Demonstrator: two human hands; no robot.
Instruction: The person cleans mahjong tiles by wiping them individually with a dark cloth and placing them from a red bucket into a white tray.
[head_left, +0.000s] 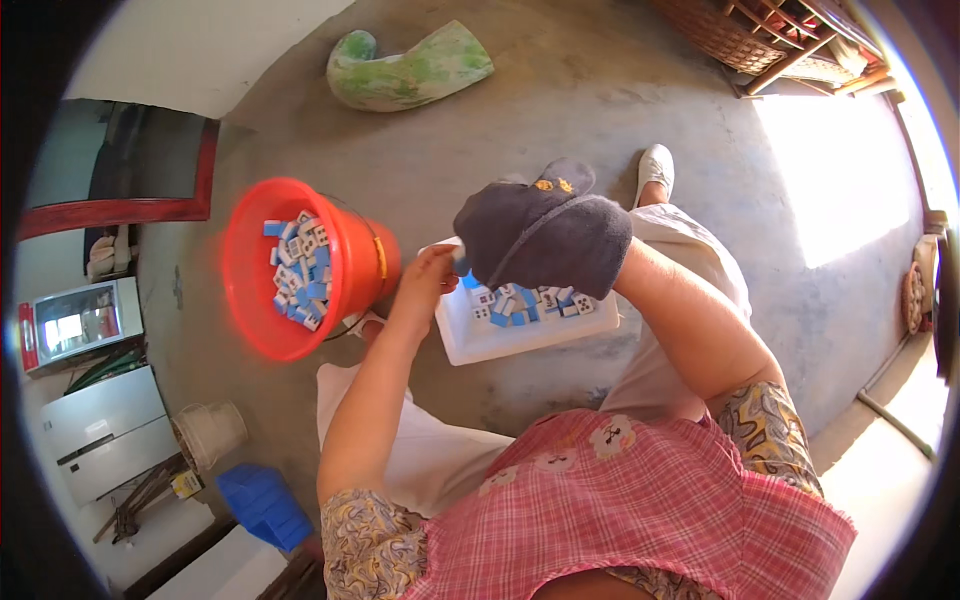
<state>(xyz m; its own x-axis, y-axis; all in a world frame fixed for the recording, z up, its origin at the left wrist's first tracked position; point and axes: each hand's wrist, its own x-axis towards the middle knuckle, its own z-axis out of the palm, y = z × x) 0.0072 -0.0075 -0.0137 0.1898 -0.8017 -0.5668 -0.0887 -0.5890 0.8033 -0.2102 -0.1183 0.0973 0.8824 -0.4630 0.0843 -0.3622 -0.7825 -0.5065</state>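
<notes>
My left hand (429, 279) pinches a mahjong tile (459, 259) between thumb and fingers, at the edge of a dark grey cloth mitt (517, 232). The mitt has yellow embroidery and covers my right hand, so its fingers are hidden. Beneath both hands is a white plastic tray (517, 346) on the floor, partly blocked from sight by the mitt. Blue-and-white mahjong tiles (551, 300) lie loose in it. To the left, a red plastic bucket (360, 251) with a wire handle leans its mouth toward me and contains many more tiles (301, 262).
A large cut green gourd (409, 75) lies on the concrete floor (585, 82) ahead. Woven basketware (720, 45) is at the far right. A blue plastic basket (262, 502) and a pale bucket (210, 433) stand at lower left. My knees flank the tray.
</notes>
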